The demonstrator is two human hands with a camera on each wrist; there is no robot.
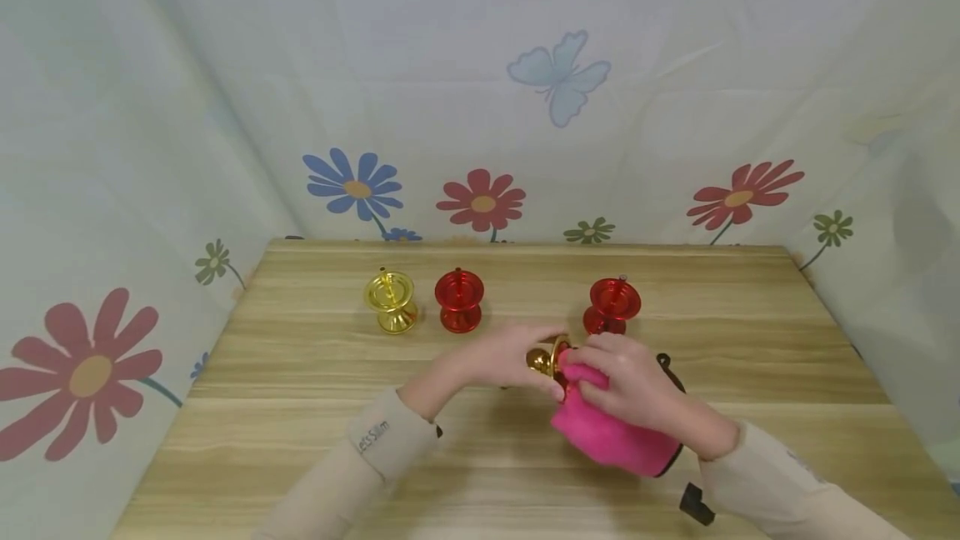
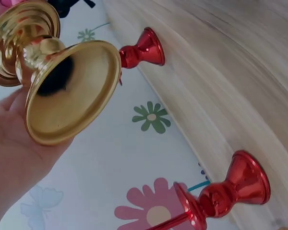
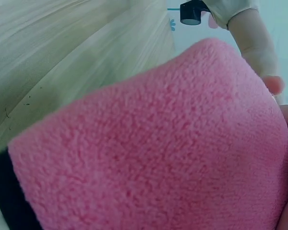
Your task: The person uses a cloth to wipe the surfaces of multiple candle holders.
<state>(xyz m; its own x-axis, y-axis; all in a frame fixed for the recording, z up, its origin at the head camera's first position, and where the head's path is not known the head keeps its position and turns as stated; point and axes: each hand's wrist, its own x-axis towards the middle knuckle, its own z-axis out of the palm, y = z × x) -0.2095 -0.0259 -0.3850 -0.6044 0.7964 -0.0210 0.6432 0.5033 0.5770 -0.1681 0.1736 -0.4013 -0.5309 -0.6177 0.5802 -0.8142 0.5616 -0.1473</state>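
Note:
My left hand (image 1: 498,355) grips a shiny gold candle holder (image 1: 538,359), which lies tilted on its side above the table. In the left wrist view, the wide hollow base of the candle holder (image 2: 84,98) faces the camera. My right hand (image 1: 630,377) pinches a fluffy pink cloth (image 1: 618,440) with a dark edge and a black loop. Its fingers press a bunched part of the cloth against the dish end of the candle holder. The pink cloth (image 3: 153,139) fills most of the right wrist view and hides the contact.
On the wooden table (image 1: 315,440), a yellow-gold candle holder (image 1: 393,319) and a red candle holder (image 1: 459,317) stand at the back left. Another red candle holder (image 1: 615,300) stands just behind my right hand. A flower-printed curtain (image 1: 420,90) hangs behind the table.

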